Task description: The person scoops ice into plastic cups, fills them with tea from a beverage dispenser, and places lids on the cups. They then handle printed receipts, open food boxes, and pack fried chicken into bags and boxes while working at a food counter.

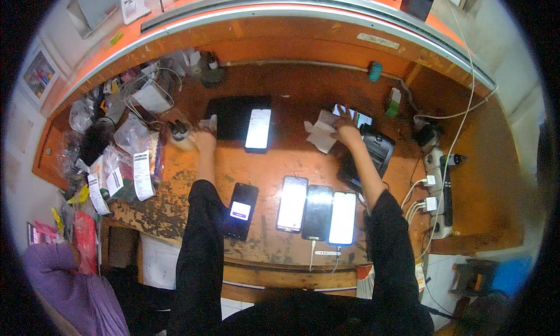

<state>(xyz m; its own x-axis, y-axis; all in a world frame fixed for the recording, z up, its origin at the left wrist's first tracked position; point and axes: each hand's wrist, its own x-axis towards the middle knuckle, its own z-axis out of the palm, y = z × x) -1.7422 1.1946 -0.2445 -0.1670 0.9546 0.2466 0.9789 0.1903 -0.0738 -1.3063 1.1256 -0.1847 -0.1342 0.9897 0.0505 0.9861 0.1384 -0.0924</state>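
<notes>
My left hand (203,140) is at the left of the wooden desk, beside a small bottle (181,139) with a dark top. A crumpled pale scrap (210,124) lies just beyond its fingers; whether the hand grips anything is unclear. My right hand (346,128) reaches far forward, fingers spread over a lit smartphone (364,118) and the edge of some creased paper slips (321,137). A black receipt printer (379,148) stands close to the right forearm. Between my hands, another lit smartphone (258,128) lies at the edge of a dark flat panel (232,117).
Nearer me lie a dark phone with a lit pop-up (238,211), a lit phone (292,202), a dark-screened phone (318,211) and a cabled lit phone (342,218). Bags and receipts (143,176) crowd the left. A power strip (434,174) runs along the right. A person in purple (74,288) sits lower left.
</notes>
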